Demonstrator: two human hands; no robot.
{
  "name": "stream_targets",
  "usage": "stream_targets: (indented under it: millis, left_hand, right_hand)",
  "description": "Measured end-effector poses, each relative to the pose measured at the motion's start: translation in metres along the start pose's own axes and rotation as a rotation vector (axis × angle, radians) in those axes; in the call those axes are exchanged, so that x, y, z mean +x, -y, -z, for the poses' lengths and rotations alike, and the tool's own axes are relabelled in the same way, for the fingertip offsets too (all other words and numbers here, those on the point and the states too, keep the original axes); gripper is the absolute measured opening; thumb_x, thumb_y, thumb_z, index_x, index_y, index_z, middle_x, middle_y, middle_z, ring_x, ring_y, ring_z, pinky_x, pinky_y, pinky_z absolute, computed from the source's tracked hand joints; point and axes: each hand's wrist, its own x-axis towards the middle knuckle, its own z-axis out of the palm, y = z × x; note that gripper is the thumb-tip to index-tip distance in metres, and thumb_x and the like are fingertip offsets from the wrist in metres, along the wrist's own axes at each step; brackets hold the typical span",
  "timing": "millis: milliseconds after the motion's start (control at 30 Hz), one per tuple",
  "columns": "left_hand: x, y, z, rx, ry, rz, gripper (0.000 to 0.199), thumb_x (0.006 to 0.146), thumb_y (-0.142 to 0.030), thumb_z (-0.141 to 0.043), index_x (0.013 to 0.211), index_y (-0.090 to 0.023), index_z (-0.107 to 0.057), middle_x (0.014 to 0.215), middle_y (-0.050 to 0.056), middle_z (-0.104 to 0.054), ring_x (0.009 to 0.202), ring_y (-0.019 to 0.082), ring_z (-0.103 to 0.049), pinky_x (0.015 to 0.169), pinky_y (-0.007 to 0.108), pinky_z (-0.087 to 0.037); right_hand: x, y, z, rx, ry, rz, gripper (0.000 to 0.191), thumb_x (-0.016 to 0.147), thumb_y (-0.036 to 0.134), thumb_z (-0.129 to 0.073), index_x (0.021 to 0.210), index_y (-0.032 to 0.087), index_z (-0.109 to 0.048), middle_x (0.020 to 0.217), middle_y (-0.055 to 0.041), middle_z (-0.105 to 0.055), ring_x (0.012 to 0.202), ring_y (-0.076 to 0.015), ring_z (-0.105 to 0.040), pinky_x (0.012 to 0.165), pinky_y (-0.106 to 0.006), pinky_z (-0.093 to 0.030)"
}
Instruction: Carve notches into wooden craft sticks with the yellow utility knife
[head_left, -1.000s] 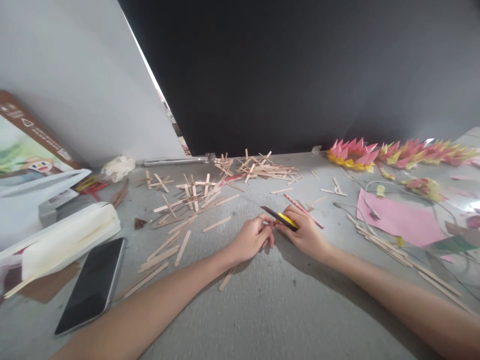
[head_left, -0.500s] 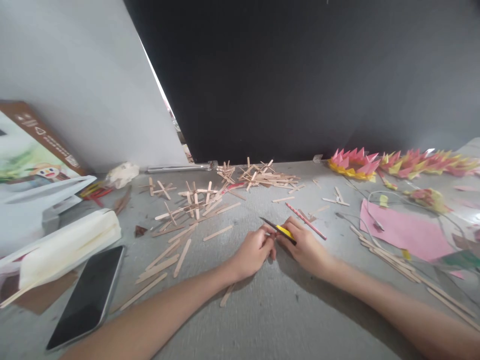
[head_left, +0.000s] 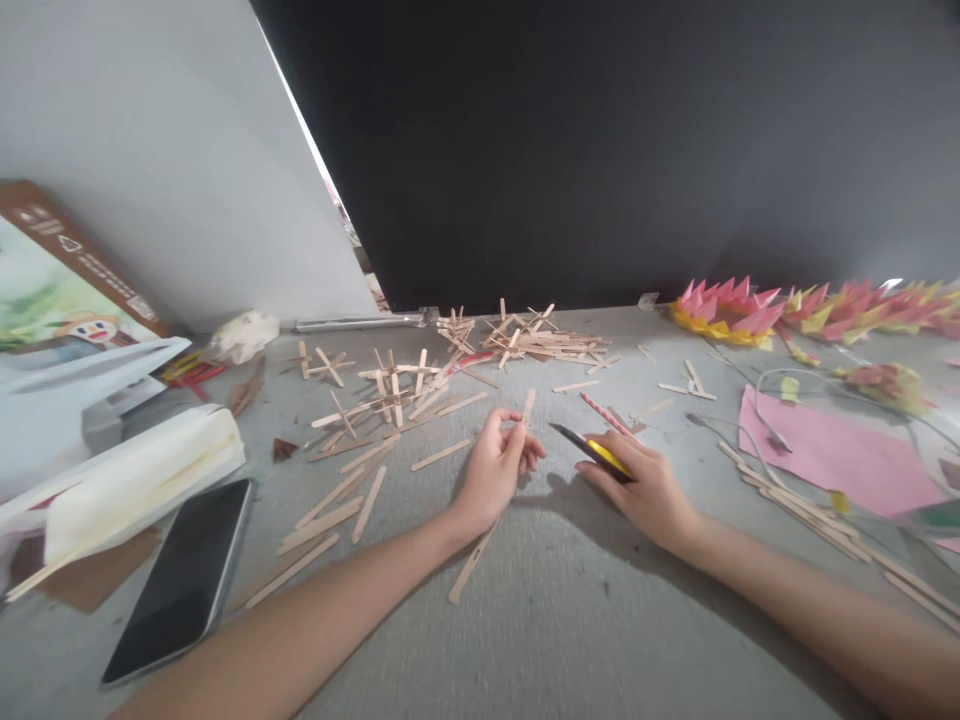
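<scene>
Between thumb and fingers, my left hand [head_left: 501, 460] pinches a wooden popsicle stick [head_left: 529, 405] that points up and away. Another popsicle stick [head_left: 469, 573] lies on the grey surface [head_left: 570, 620], partly under my left wrist. My right hand [head_left: 649, 490] is closed round the yellow and black handle of a utility knife [head_left: 609, 460]. Its dark blade points left towards my left hand, apart from the stick. Just behind the right hand lies a red patterned stick [head_left: 606, 412], partly covered by it.
Loose and crossed popsicle sticks [head_left: 394, 385] spread across the middle and left. A phone [head_left: 180, 580] and a cream packet [head_left: 142, 490] lie left. Pink and yellow folded-paper rings [head_left: 727, 312], pink paper [head_left: 832, 450] and a cable [head_left: 780, 372] are right. A black panel [head_left: 525, 150] stands behind.
My hands have moved apart. The right drew back to the right with the utility knife, while the left turned up, bringing the popsicle stick into view. The camera view has shifted slightly.
</scene>
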Motion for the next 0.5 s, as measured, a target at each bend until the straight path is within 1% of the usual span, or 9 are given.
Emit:
stream_targets:
  millis: [67,133,200,267,333,500]
  left_hand:
    - [-0.0024,-0.0001,-0.0005,-0.003,0.002,-0.020,0.037,0.103,-0.057,-0.054,0.112,-0.022,-0.046,0.079,0.000,-0.072,0.063,0.013,-0.061,0.064,0.027,-0.046]
    - [-0.0040,-0.0003,-0.0007,0.006,0.017,-0.035,0.038,0.104,-0.058,-0.053,0.114,-0.021,-0.049,0.083,0.001,-0.073,0.065,0.014,-0.061,0.066,0.027,-0.047]
    - [-0.0048,-0.0007,-0.0007,0.033,0.037,-0.044,0.041,0.105,-0.059,-0.052,0.117,-0.019,-0.054,0.085,0.003,-0.073,0.067,0.014,-0.061,0.067,0.028,-0.047]
    - [-0.0052,-0.0008,-0.0008,0.064,0.045,-0.054,0.042,0.106,-0.057,-0.050,0.119,-0.018,-0.058,0.086,0.004,-0.073,0.069,0.015,-0.061,0.068,0.029,-0.048]
    - [-0.0055,-0.0006,-0.0008,0.087,0.042,-0.066,0.040,0.107,-0.054,-0.050,0.122,-0.017,-0.060,0.088,0.005,-0.073,0.070,0.015,-0.062,0.069,0.029,-0.048]
    - [-0.0070,-0.0001,-0.0007,0.108,0.079,-0.081,0.037,0.108,-0.049,-0.049,0.125,-0.017,-0.060,0.091,0.007,-0.074,0.072,0.016,-0.062,0.070,0.029,-0.049]
  right_hand:
    - [-0.0010,-0.0018,0.0027,-0.043,0.019,-0.067,0.031,0.107,0.038,-0.061,0.135,0.026,-0.064,0.094,-0.0042,-0.076,0.081,-0.0194,-0.074,0.077,-0.030,-0.060]
    - [-0.0011,-0.0032,0.0054,-0.080,0.030,-0.064,0.036,0.109,0.036,-0.057,0.143,0.026,-0.060,0.099,-0.0055,-0.077,0.085,-0.0197,-0.075,0.081,-0.030,-0.060]
    - [-0.0009,-0.0052,0.0076,-0.118,0.044,0.000,0.035,0.110,0.033,-0.054,0.143,0.026,-0.062,0.102,-0.0065,-0.077,0.088,-0.0199,-0.075,0.083,-0.031,-0.060]
    - [-0.0010,-0.0075,0.0089,-0.146,0.067,0.053,0.034,0.110,0.031,-0.052,0.142,0.026,-0.065,0.098,-0.0056,-0.075,0.083,-0.0187,-0.074,0.080,-0.030,-0.060]
    - [-0.0014,-0.0092,0.0092,-0.155,0.081,0.069,0.035,0.111,0.030,-0.052,0.142,0.025,-0.066,0.093,-0.0045,-0.073,0.077,-0.0174,-0.071,0.078,-0.030,-0.060]
    - [-0.0021,-0.0092,0.0085,-0.190,0.087,0.091,0.037,0.111,0.031,-0.052,0.145,0.026,-0.066,0.092,-0.0047,-0.072,0.075,-0.0164,-0.069,0.076,-0.029,-0.060]
